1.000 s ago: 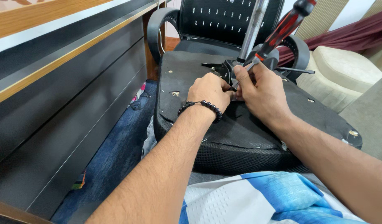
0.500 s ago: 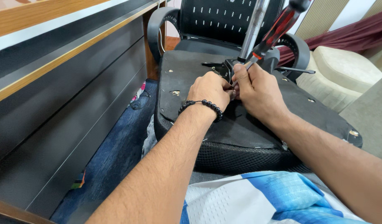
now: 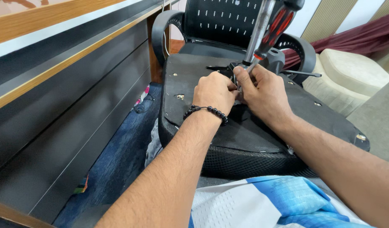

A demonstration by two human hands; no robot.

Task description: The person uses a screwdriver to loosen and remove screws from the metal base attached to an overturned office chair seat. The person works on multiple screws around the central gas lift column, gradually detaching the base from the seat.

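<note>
One screwdriver (image 3: 274, 26), both hands at the upturned chair seat (image 3: 262, 131).
I see right hand (image 3: 262, 90) grip clamped on its shaft, handle up-right, tip down at the metal bracket (image 3: 232, 69); left hand (image 3: 213, 90) curled beside, contents hidden.

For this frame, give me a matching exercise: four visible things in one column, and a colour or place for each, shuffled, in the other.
Things:
1. screwdriver
2. bead bracelet
3. chair seat underside
4. left hand

Descriptions:
A. black, lying across the lap
B. red and black handle, shaft gripped by the right hand
C. worn on the left wrist
D. beside the right hand, at the metal plate

Pairs: 1-B, 2-C, 3-A, 4-D
</note>
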